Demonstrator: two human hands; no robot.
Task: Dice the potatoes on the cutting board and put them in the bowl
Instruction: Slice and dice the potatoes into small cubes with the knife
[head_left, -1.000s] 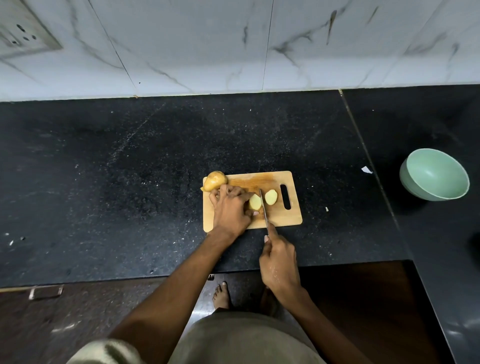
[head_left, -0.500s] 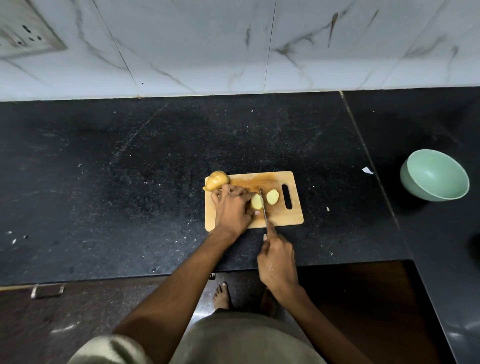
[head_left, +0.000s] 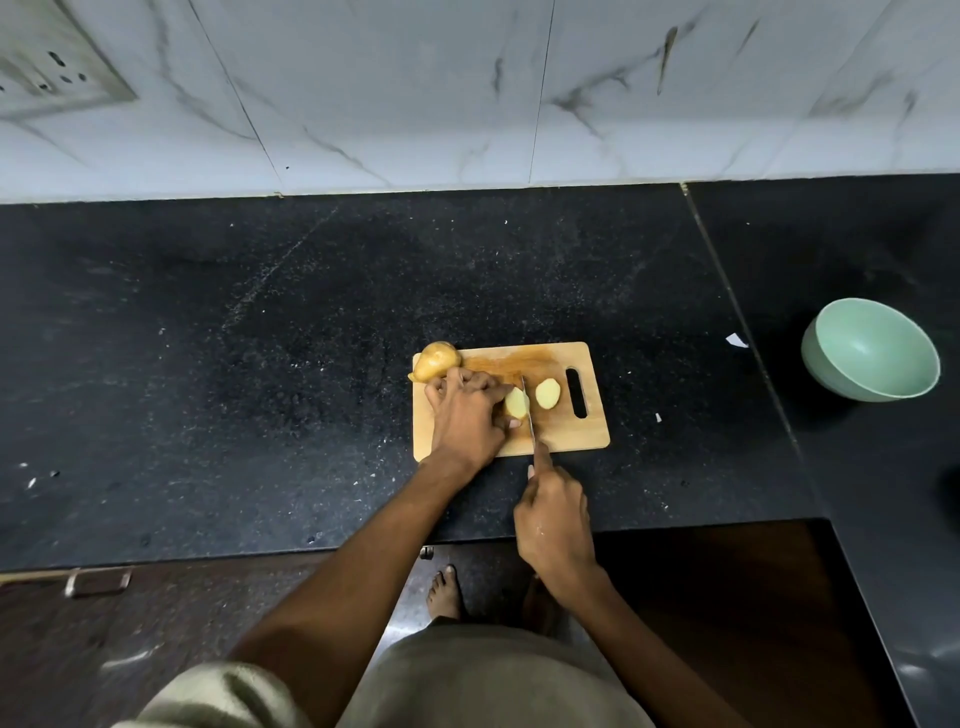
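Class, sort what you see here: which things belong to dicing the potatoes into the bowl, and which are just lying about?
Job:
cutting board
held potato piece, under the left hand
cut slice
uncut potato
knife, in the right hand
bowl

Lying about:
white scrap
wall socket

A single head-worn camera looks steeply down and forward over the dark worktop (head_left: 311, 338). The wide-angle view reaches from the marble wall (head_left: 467, 88) down to the person's own bare foot (head_left: 445, 592).
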